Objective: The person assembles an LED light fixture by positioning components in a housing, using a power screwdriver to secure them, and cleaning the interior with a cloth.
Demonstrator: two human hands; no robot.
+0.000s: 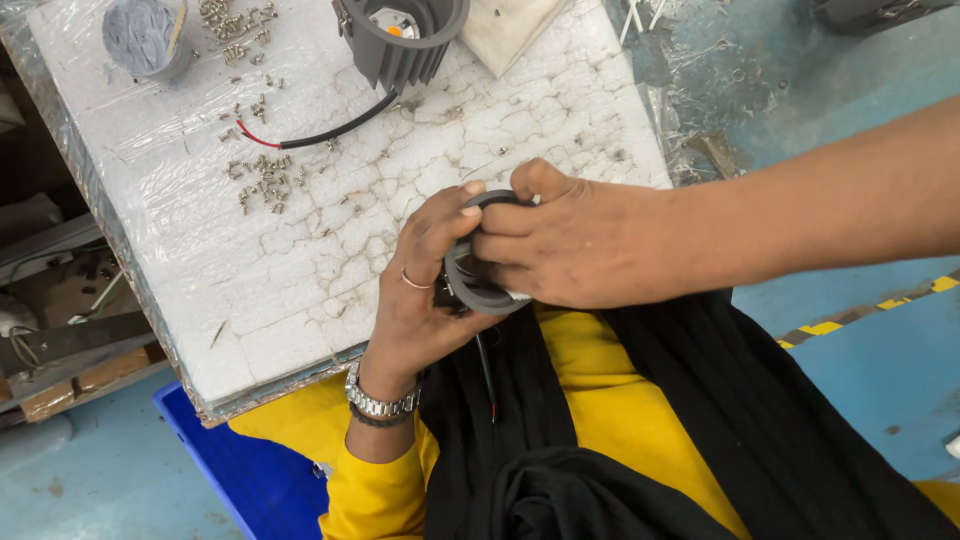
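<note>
Grey plastic, this lamp ring (470, 285) feels light and stiff to me, probably slick at the rim. My left hand (420, 290) cups it from 9 o'clock, my right hand (560, 245) pinches its edge from 3 o'clock, above my lap, just off the desk (330, 260).

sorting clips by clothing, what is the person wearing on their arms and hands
The left hand has a thin ring on one finger; its wrist carries a silver metal-link watch above a yellow sleeve. The right hand and forearm are bare, with no sleeve or jewellery visible.
</note>
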